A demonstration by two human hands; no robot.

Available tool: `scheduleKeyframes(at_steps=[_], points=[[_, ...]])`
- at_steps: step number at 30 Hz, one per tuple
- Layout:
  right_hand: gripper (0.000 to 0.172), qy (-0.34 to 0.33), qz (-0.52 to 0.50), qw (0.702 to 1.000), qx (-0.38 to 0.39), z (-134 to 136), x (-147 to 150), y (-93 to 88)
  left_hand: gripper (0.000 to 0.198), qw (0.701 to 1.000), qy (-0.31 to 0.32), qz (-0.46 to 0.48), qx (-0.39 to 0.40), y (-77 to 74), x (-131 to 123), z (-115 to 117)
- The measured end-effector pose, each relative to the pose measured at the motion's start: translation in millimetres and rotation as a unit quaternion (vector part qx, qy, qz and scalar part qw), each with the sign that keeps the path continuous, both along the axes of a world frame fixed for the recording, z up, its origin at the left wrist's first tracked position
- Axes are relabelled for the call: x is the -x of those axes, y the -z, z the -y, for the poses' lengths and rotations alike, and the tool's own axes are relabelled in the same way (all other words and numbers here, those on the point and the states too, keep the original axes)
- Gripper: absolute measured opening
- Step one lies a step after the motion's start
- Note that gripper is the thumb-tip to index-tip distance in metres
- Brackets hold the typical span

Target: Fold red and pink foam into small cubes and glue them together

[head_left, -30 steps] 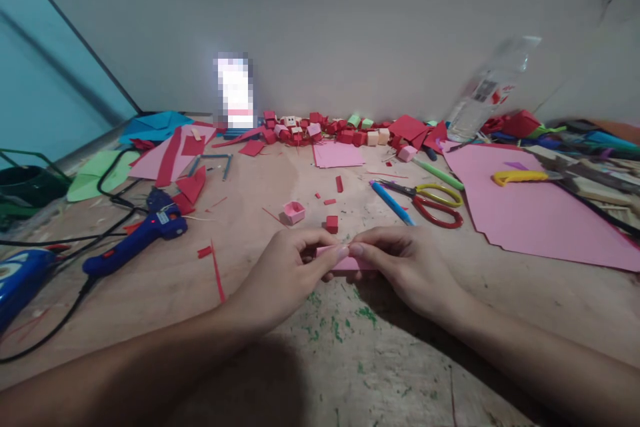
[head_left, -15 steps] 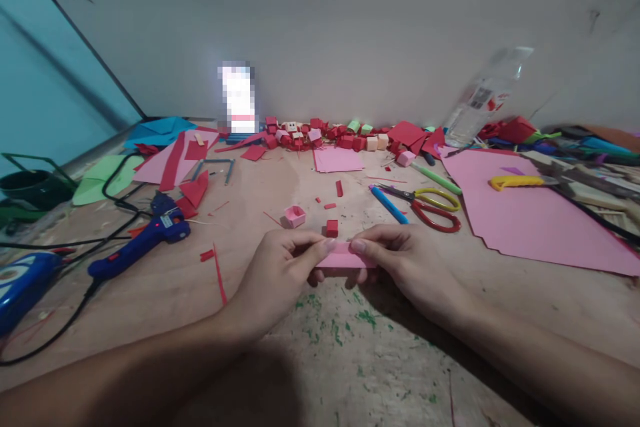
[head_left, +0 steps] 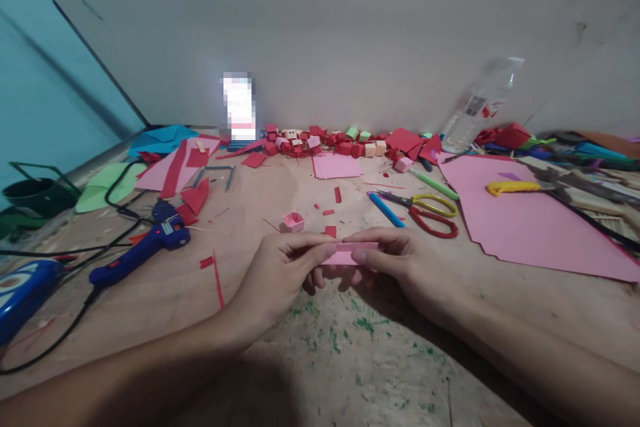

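Note:
Both hands pinch a small folded piece of pink paper (head_left: 345, 256) just above the wooden table. My left hand (head_left: 290, 263) grips its left end, thumb on the near face and fingers behind. At the other end, my right hand (head_left: 395, 257) has its thumb pressed low on the paper, with fingers behind the upper edge. A crease runs lengthwise along the strip. Just beyond the hands lie a little open pink paper box (head_left: 293, 221) and a small red paper cube (head_left: 331, 231), the cube partly hidden by the fingers.
Right of the hands lie scissors (head_left: 433, 213), a blue pen (head_left: 386, 209) and pink sheets (head_left: 520, 220) under a yellow-handled cutter (head_left: 515, 187). A blue glue gun (head_left: 140, 253) with its cable is on the left. Paper cubes (head_left: 345, 147), a lit phone (head_left: 240, 107) and a bottle (head_left: 483, 103) line the wall.
The right thumb has slid lower on the pink paper, and its upper edge now stands up with a clear crease. The view has shifted slightly.

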State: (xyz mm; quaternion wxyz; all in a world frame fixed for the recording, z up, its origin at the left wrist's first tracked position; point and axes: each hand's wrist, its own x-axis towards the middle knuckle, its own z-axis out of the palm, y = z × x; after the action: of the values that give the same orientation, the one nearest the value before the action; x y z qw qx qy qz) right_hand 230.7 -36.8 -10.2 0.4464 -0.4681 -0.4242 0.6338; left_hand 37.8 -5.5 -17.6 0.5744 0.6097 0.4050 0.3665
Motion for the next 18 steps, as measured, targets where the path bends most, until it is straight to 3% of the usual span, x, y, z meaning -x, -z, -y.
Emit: scheduleKeyframes(at_steps=[6, 15, 18], points=[[0.02, 0.015, 0.042, 0.999, -0.014, -0.6, -2.1, 3.5, 0.013, 0.999, 0.01, 0.023, 0.024, -2.1, 0.4, 0.4], [0.018, 0.014, 0.083, 0.996, -0.043, 2.9, 0.5, 0.4, 0.027, 0.998, 0.017, 0.015, 0.051, -0.4, 2.0, -1.9], [0.031, 0.001, 0.081, 0.996, -0.041, 3.3, 0.1, -1.6, 0.028, 0.999, -0.001, 0.012, 0.047, -0.1, 1.9, -1.8]])
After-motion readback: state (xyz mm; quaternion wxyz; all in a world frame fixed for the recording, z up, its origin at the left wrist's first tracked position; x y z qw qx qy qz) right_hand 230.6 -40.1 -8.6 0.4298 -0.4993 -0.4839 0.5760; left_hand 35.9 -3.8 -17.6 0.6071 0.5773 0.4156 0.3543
